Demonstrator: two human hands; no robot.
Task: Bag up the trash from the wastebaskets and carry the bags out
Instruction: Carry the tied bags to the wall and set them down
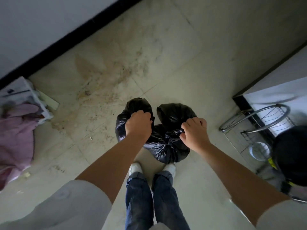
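Three black trash bags sit bunched on the tiled floor just ahead of my feet. My left hand (138, 124) is closed around the gathered top of the left trash bag (122, 125). My right hand (195, 131) pinches the twisted neck of the front trash bag (166, 146), which is the lowest and nearest to my shoes. Behind it, a third tied bag (174, 113) rests between the two hands. All the bags look full and closed at the top.
A dirty stain (103, 83) spreads over the floor toward the wall's black baseboard (66, 39). A white basket with pink cloth (18, 130) lies at the left. A metal wire rack (259, 128) and a black-lined wastebasket (292, 156) stand at the right.
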